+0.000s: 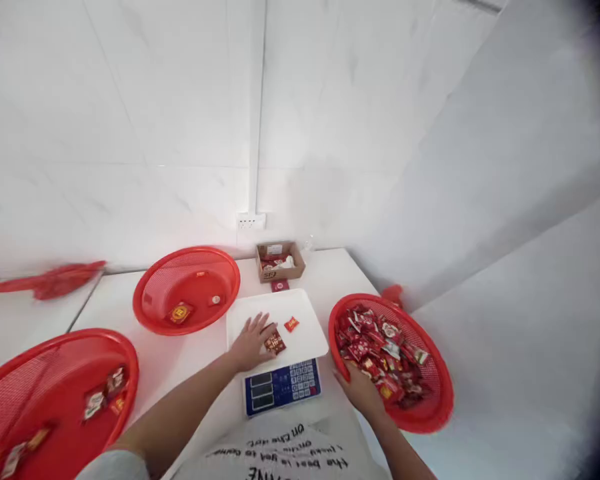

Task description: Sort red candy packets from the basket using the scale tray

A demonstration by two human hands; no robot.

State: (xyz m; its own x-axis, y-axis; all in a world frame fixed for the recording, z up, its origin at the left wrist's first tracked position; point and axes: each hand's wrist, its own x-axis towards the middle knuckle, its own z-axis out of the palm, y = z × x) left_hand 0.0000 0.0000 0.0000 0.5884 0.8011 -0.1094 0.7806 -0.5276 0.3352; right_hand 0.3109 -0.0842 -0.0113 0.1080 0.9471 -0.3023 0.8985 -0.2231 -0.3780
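My left hand (251, 343) lies over the white tray (240, 313) of a digital scale (283, 387), its fingers spread. Between its thumb and fingers is the edge of a dark red-brown candy packet (275, 341); I cannot tell whether it is gripped. Beside that packet lies a small orange-red wrapped candy (291, 324). My right hand (363, 390) is closed on the near left rim of a red mesh basket (443, 373), which is tilted. Inside the basket is a heap of red wrapped candies (380, 347).
Another red basket (145, 313) at the back left holds a few packets. A larger red basket (125, 340) at the front left holds several. Behind the scale stand a small cardboard box (280, 274) and a dark red packet (280, 285). A red bag (65, 280) lies far left.
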